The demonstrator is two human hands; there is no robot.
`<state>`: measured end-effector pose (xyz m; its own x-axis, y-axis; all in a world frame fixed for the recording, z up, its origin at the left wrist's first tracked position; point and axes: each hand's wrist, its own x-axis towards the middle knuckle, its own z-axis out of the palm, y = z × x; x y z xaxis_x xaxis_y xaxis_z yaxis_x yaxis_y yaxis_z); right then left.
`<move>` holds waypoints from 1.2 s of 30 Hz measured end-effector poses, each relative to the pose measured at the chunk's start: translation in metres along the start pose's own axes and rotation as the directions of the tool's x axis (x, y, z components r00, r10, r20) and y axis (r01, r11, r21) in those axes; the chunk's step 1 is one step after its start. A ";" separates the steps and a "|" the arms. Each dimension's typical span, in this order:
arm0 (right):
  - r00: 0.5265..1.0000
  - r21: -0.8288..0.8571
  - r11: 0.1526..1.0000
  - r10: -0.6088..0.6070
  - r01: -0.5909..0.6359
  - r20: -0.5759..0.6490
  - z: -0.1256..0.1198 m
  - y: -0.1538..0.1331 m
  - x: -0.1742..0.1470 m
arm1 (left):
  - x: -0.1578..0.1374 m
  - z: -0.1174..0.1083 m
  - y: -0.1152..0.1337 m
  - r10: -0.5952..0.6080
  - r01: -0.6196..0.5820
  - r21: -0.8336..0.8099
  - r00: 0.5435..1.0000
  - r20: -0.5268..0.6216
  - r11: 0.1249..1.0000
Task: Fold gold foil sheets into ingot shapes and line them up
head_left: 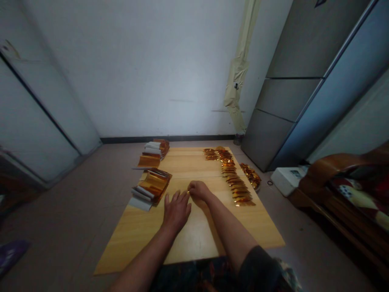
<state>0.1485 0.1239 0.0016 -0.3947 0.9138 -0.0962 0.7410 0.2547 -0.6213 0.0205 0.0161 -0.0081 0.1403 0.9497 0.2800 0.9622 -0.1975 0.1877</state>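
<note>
While most of it is hidden by fingers, a small gold foil piece [188, 192] shows as a bright glint at the centre of the frame, just above the surface [136, 239]. The right hand [198, 190] has its fingertips drawn together in a narrow pinch on it, and the left hand [177, 209] lies palm down beside it, fingers spread, apparently to steady the work against the flat wood. Only a sliver of the piece is visible, shiny and yellow-gold; its full shape I cannot tell.

Left of the hands, two loose stacks of gold foil sheets [154, 182] fan out, glossy with pale grey-white undersides, probably kept there within easy reach of the left hand. Right of the hands, a row of folded gold pieces [238, 188] overlaps up the frame, with a short second row at its top; lining them up this way likely keeps them apart from the flat sheets. Past the surface's right edge sits a heap of similar pieces [251, 175], with a grey refrigerator [282, 101] at upper right.
</note>
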 end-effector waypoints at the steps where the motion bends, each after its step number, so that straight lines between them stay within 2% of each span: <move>1: 1.000 -0.008 1.000 -0.004 0.004 0.007 -0.001 0.001 0.000 | -0.001 0.000 -0.001 -0.004 0.004 0.000 1.000 -0.014 1.000; 9: 0.999 -0.094 0.996 0.018 -0.013 0.047 -0.005 -0.008 -0.001 | -0.005 0.000 -0.003 -0.058 0.059 0.006 0.997 -0.056 0.998; 20: 0.992 -0.233 0.965 0.125 -0.117 0.020 -0.007 -0.026 -0.001 | -0.004 -0.007 0.007 -0.090 0.091 0.054 0.996 -0.015 0.994; 31: 0.975 -0.144 0.966 0.205 -0.215 -0.082 -0.005 -0.018 0.005 | -0.005 -0.005 0.007 -0.079 0.080 0.076 0.997 -0.012 0.994; 36: 0.954 -0.088 0.966 0.224 -0.245 -0.199 -0.002 -0.014 0.001 | -0.005 -0.004 0.007 -0.094 0.094 0.073 0.996 -0.007 0.993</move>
<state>0.1385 0.1222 0.0118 -0.1029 0.9918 -0.0763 0.8597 0.0501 -0.5083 0.0257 0.0093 -0.0039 0.0478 0.9624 0.2673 0.9855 -0.0891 0.1444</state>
